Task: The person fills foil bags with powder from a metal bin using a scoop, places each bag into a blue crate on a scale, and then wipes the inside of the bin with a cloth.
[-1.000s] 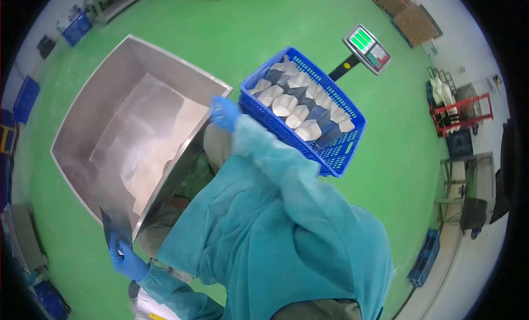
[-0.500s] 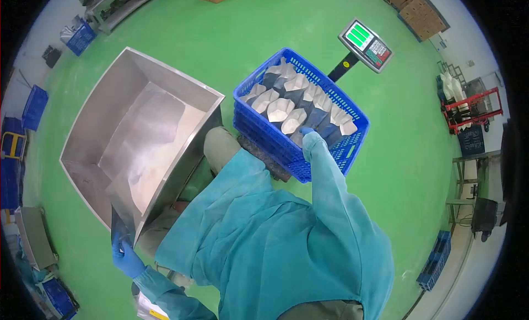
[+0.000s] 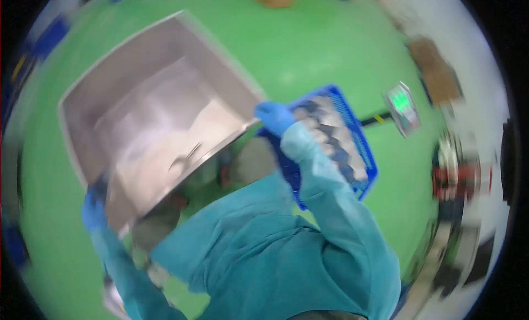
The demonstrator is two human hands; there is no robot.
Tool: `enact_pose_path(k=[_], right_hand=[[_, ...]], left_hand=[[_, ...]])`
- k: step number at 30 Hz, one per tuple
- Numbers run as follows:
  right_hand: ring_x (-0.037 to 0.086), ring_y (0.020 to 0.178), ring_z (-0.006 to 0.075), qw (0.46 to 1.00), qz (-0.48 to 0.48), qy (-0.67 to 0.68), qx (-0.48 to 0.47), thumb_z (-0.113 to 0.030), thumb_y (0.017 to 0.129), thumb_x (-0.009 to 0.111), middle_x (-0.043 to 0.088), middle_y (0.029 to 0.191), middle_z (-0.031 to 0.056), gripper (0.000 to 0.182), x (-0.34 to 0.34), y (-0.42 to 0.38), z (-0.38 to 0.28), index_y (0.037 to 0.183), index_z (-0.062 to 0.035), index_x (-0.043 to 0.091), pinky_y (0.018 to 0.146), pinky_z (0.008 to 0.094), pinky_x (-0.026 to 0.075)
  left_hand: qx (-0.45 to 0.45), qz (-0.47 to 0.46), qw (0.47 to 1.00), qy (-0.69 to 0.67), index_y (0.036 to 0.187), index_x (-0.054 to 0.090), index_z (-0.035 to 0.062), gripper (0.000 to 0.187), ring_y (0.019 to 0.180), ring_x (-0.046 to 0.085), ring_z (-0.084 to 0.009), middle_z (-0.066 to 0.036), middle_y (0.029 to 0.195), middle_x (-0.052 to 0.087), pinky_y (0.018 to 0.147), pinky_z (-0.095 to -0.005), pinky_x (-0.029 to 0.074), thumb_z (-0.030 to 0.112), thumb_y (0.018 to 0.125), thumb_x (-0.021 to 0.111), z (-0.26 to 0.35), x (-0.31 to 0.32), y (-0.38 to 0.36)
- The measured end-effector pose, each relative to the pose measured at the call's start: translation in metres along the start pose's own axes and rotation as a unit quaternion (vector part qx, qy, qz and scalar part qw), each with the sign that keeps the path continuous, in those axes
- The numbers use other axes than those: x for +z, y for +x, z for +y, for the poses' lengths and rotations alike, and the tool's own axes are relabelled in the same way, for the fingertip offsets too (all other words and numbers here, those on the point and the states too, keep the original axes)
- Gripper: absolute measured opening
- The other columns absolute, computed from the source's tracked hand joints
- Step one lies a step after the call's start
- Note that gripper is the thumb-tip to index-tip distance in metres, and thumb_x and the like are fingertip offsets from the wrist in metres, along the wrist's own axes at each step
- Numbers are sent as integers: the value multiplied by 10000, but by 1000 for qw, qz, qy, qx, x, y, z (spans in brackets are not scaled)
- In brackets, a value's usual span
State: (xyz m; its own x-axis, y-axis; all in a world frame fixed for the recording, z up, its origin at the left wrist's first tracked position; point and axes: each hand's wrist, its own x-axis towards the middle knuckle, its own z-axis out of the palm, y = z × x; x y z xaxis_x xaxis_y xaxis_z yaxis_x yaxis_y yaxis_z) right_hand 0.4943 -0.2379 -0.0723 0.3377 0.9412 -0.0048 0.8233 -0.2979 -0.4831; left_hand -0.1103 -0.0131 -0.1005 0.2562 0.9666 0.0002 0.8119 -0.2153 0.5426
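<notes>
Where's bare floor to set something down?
Green floor beyond the metal bin and blue crate; more image-right of the crate, below the scale display. Crowded: the crate, packed with bags, and the bin-crate gap, where right hand and knee show.

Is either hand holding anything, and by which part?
Left hand: a dark bag, seemingly by its near end. Right hand: at the bin, too blurred to tell any hold.

Head-worn, the one camera looks forward and steeply down, gown (image 3: pixel 242 254) close, metal bin (image 3: pixel 143 61) farther off
</notes>
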Motion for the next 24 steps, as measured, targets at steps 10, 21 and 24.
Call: enact_pose_path(k=[10,21,24], right_hand=[[587,985,360,881,-346,-262,-189,-497,869,471,637,1042,189,504,352,179,-83,1029,-56,654,912,427,428],[627,944,318,716,-527,-417,-188,-148,723,649,659,990,141,243,329,166,-60,960,-103,683,808,367,509],[629,931,323,699,-506,-486,-139,-177,755,619,655,983,156,325,237,192,-46,1072,-107,629,809,370,509]], left_hand=[[-46,-17,996,73,1143,598,188,320,969,595,-325,-111,1063,633,845,-408,482,192,834,518,-59,117,109],[-34,-103,992,60,1120,601,187,337,832,614,-352,-154,884,644,739,-448,488,155,789,544,-64,138,113],[-10,-142,984,110,1171,562,187,392,813,615,-353,-161,852,640,717,-454,489,141,781,546,-47,136,112]])
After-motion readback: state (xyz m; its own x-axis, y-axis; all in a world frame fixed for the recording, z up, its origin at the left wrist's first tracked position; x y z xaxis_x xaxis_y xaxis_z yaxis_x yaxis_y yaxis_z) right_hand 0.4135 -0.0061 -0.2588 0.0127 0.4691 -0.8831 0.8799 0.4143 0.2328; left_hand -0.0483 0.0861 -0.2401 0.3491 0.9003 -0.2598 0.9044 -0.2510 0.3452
